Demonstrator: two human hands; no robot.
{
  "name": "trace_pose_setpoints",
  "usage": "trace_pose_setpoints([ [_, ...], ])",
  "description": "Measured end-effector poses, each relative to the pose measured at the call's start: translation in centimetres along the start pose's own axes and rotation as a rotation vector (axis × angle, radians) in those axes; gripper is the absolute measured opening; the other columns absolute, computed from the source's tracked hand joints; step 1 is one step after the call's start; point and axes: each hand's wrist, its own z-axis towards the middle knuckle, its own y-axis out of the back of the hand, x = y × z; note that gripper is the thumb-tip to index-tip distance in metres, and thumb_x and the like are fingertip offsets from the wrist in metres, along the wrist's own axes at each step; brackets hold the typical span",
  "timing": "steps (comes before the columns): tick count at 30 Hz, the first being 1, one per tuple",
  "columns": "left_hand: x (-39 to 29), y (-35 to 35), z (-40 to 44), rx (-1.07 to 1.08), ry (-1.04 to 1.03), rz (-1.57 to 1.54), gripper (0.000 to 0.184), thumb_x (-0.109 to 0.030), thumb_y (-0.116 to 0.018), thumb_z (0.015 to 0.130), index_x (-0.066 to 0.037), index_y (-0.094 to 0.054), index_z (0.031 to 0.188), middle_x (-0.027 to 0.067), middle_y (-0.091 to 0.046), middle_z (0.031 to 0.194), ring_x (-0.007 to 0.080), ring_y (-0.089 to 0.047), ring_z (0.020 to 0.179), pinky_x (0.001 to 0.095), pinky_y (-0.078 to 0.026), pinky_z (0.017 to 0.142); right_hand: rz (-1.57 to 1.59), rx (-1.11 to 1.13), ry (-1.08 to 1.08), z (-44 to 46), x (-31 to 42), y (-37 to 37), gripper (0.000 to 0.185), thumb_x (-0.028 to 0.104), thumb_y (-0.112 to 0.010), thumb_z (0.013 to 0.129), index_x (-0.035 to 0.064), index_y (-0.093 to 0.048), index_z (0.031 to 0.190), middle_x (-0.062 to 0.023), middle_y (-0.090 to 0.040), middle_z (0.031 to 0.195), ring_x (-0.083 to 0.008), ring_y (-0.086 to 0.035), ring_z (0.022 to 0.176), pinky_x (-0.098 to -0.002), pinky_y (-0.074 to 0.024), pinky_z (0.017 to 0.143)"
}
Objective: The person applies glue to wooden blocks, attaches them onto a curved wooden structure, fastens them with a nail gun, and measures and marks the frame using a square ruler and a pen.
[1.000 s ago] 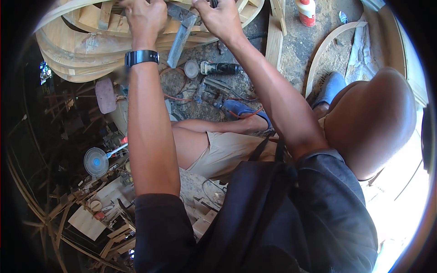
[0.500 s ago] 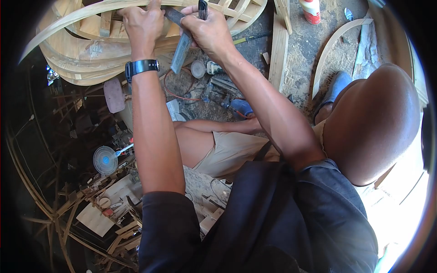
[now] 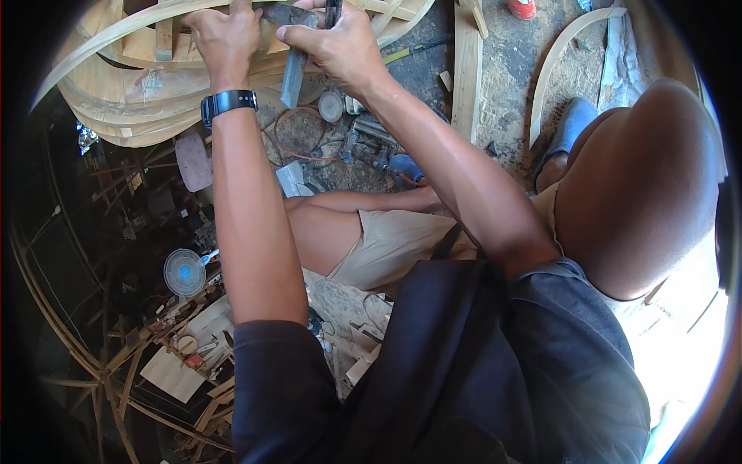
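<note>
At the top edge, my left hand [image 3: 226,37] is closed at a pale curved wooden strip [image 3: 131,25] that belongs to a rounded wooden frame [image 3: 131,89]. Its fingertips are partly out of view. My right hand [image 3: 344,45] grips a metal square [image 3: 293,77], whose two legs meet under the thumb. One leg reaches toward my left hand and the other hangs down. A black pen [image 3: 332,13] stands up between the fingers of that same hand. Whether the pen's tip touches the wood is hidden.
A long plank [image 3: 467,77] lies on the dusty floor, with a curved wooden piece [image 3: 553,62] right of it. Near my foot are a power tool with a blue part [image 3: 406,168] and an orange cord [image 3: 282,127]. A fan [image 3: 185,272] and wood scraps are lower left.
Both hands, the square and the pen have shifted slightly left and up in view, along with the surroundings. My right thumb now points more to the left across the square.
</note>
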Motion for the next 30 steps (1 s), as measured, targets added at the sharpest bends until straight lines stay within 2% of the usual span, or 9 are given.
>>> trace_pose_setpoints([
  [3,0.1,0.1,0.0,0.016,0.003,-0.062,0.062,-0.017,-0.066,0.1,0.014,-0.031,0.14,0.0223,-0.061,0.122,0.0268,-0.069,0.099,0.0338,-0.063,0.073,-0.057,-0.006,0.011,-0.2,0.2,0.2,0.042,0.025,-0.078,0.087,-0.0029,-0.061,0.113,-0.0085,-0.064,0.091,-0.0176,-0.061,0.084,-0.0339,-0.0505,0.077],
  [6,0.8,0.4,0.4,0.039,0.017,-0.056,0.068,-0.026,-0.067,0.1,0.017,-0.032,0.14,0.0276,-0.058,0.13,0.0334,-0.069,0.106,0.0408,-0.061,0.082,0.0,0.027,-0.038,-0.5,0.5,0.4,0.039,0.024,-0.076,0.087,-0.0018,-0.061,0.113,-0.0097,-0.064,0.091,-0.0188,-0.062,0.085,-0.035,-0.0505,0.078],
  [8,3.4,1.2,1.6,-0.101,-0.227,0.576,0.079,-0.04,-0.065,0.099,0.021,-0.034,0.138,0.0366,-0.056,0.132,0.0438,-0.063,0.116,0.0473,-0.053,0.096,-0.038,0.002,-0.027,-0.8,0.4,0.3,0.038,0.023,-0.075,0.088,-0.002,-0.06,0.113,-0.0108,-0.064,0.091,-0.0202,-0.061,0.085,-0.036,-0.0504,0.079],
  [11,0.7,0.8,0.7,-0.068,-0.077,0.565,0.089,-0.051,-0.061,0.098,0.025,-0.036,0.135,0.0441,-0.054,0.129,0.0515,-0.055,0.124,0.0486,-0.044,0.105,-0.129,-0.047,0.017,-0.8,0.9,-0.6,0.037,0.022,-0.071,0.09,-0.0028,-0.058,0.114,-0.014,-0.063,0.093,-0.0236,-0.062,0.086,-0.0383,-0.0504,0.08],
  [15,1.9,1.0,1.5,-0.044,-0.165,0.635,0.087,-0.049,-0.059,0.099,0.029,-0.036,0.13,0.0471,-0.054,0.124,0.0553,-0.054,0.122,0.0499,-0.046,0.101,-0.275,-0.079,0.179,-0.8,0.8,-1.3,0.038,0.019,-0.068,0.091,-0.0047,-0.054,0.118,-0.0212,-0.063,0.1,-0.0312,-0.063,0.093,-0.0413,-0.0506,0.084],
  [18,1.1,0.7,1.4,0.014,-0.086,0.519,0.086,-0.048,-0.059,0.099,0.029,-0.035,0.13,0.0487,-0.053,0.125,0.0569,-0.053,0.12,0.051,-0.045,0.101,-0.39,-0.081,0.07,-1.1,1.6,-1.4,0.04,0.017,-0.067,0.091,-0.0048,-0.052,0.121,-0.0245,-0.063,0.103,-0.0348,-0.064,0.096,-0.0418,-0.0507,0.086],
  [22,2.2,-0.2,1.4,-0.127,-0.176,0.494,0.083,-0.044,-0.057,0.1,0.029,-0.035,0.132,0.0489,-0.05,0.128,0.0572,-0.05,0.124,0.0517,-0.044,0.104,-0.396,-0.154,0.307,-0.9,0.3,-2.4,0.04,0.015,-0.067,0.091,-0.0042,-0.052,0.122,-0.0253,-0.063,0.103,-0.0361,-0.064,0.093,-0.0445,-0.0505,0.083],
  [25,2.7,-0.4,1.6,-0.104,-0.147,0.53,0.088,-0.045,-0.056,0.1,0.028,-0.028,0.139,0.0486,-0.043,0.137,0.0563,-0.044,0.133,0.0507,-0.039,0.111,-0.425,-0.122,0.137,-0.9,1.2,-2.3,0.038,0.016,-0.067,0.091,-0.0049,-0.051,0.119,-0.0251,-0.063,0.099,-0.0362,-0.064,0.09,-0.0447,-0.0507,0.081],
  [30,2.7,-0.5,1.4,-0.115,-0.148,0.587,0.094,-0.048,-0.054,0.101,0.027,-0.02,0.145,0.0487,-0.036,0.145,0.055,-0.036,0.14,0.0495,-0.033,0.117,-0.49,-0.116,0.057,-0.7,2.1,-2.3,0.037,0.017,-0.067,0.091,-0.0061,-0.049,0.115,-0.026,-0.062,0.095,-0.0364,-0.064,0.087,-0.0441,-0.0507,0.077],
])
